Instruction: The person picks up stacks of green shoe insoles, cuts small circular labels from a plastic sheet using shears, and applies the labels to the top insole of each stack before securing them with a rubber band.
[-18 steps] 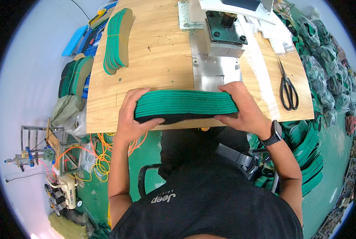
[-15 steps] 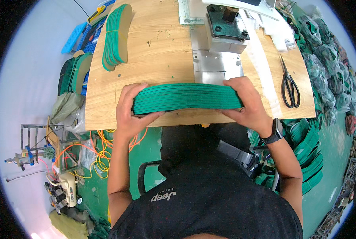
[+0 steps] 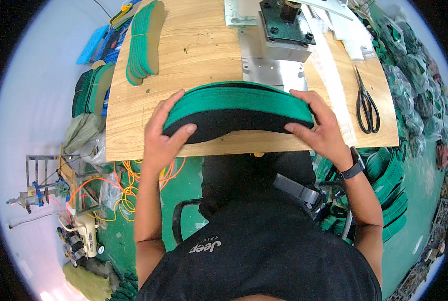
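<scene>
Between my two hands, over the table's near edge, is a stack of green insoles (image 3: pixel 239 103) with a black face turned toward me. My left hand (image 3: pixel 166 135) is closed round its left end, thumb on the black face and fingers behind the far side. At the other end my right hand (image 3: pixel 321 128) grips the same way, a black watch on its wrist. The stack bows away from me in the middle, and a dark gap shows between layers along its far edge.
A banded insole bundle (image 3: pixel 142 42) lies at the table's far left; more insoles (image 3: pixel 91 90) are beyond the left edge. Ahead stands a metal press block (image 3: pixel 286 42) on a steel plate (image 3: pixel 264 70). Black scissors (image 3: pixel 367 108) lie at right, near white strips (image 3: pixel 329 65).
The stack has tilted and bent: its black face now shows, where mostly green edges faced me before. My hands hold both ends still, and the thumbs have moved onto the black face.
</scene>
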### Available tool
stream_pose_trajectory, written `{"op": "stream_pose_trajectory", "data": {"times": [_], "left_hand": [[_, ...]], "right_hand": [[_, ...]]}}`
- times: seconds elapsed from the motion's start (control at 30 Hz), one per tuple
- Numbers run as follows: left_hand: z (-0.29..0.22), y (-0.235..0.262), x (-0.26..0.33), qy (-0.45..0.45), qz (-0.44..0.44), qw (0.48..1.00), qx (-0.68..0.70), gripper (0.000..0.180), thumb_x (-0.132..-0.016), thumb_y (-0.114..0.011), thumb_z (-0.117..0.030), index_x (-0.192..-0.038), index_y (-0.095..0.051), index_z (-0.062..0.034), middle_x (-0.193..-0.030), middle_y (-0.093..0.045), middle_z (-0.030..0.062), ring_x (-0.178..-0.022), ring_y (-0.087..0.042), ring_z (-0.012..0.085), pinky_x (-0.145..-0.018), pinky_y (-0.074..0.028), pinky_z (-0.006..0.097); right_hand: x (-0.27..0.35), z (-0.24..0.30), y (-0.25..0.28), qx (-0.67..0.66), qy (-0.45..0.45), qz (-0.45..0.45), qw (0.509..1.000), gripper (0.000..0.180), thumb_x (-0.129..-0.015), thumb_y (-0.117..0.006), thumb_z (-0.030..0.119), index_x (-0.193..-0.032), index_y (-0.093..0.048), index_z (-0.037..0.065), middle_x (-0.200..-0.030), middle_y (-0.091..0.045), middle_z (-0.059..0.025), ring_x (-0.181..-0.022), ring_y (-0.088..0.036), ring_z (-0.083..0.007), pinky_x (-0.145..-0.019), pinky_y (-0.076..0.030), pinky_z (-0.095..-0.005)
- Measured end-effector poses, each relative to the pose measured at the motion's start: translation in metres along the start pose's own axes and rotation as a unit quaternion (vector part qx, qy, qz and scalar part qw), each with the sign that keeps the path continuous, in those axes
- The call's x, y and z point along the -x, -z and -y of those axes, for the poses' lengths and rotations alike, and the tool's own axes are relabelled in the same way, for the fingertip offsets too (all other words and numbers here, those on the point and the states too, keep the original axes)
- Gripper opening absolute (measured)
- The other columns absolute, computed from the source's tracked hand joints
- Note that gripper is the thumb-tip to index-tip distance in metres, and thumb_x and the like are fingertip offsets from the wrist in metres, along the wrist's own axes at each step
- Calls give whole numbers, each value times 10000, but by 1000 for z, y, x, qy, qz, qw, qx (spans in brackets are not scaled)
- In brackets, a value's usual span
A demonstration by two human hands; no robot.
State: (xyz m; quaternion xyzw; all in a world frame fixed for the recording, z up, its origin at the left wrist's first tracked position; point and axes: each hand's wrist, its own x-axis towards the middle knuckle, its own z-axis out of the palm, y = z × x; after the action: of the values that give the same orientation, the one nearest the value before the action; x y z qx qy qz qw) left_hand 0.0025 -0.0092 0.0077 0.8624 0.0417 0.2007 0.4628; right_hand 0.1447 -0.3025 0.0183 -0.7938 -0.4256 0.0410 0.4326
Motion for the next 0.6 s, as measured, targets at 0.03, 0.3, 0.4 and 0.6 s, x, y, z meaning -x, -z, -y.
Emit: {"op": "stream_pose_trajectory", "data": {"times": [0.03, 0.3, 0.4, 0.6], "left_hand": [[-5, 0, -3, 39, -1, 998, 42, 529, -744, -716, -113, -1235, -542, -25, -1153, -586, 136, -1061, -554, 227, -939, -413, 323], [15, -2, -25, 51, 28, 996, -71, 403, -893, -565, -189, -1244, -524, 4, -1272, -520, 160, -1158, -500, 223, -1019, -348, 326], [26, -14, -22, 81, -41, 983, 161, 436, -973, -386, -249, -1284, -457, 48, -1306, -495, 186, -1236, -455, 267, -1058, -308, 353], [28, -14, -25, 6, 39, 993, 110, 623, -905, -443, -456, -1299, -455, 27, -1261, -531, 197, -1216, -474, 266, -1055, -311, 353]], "right_hand": [[0, 2, 2, -58, -46, -10, 997, 533, -723, -748, 81, -1176, -485, -17, -1069, -560, -168, -1005, -560, -248, -873, -436, -320], [-9, 1, 3, -20, -203, -6, 979, 380, -870, -616, 200, -1203, -523, 44, -1137, -554, -103, -1017, -515, -182, -880, -402, -290], [7, -19, -9, 46, -106, -141, 983, 425, -931, -484, 267, -1284, -463, 33, -1241, -488, -172, -1160, -438, -270, -990, -327, -332], [9, -13, -13, 9, -47, -81, 996, 710, -770, -712, 310, -1309, -382, -14, -1228, -458, -227, -1149, -425, -348, -1002, -331, -398]]}}
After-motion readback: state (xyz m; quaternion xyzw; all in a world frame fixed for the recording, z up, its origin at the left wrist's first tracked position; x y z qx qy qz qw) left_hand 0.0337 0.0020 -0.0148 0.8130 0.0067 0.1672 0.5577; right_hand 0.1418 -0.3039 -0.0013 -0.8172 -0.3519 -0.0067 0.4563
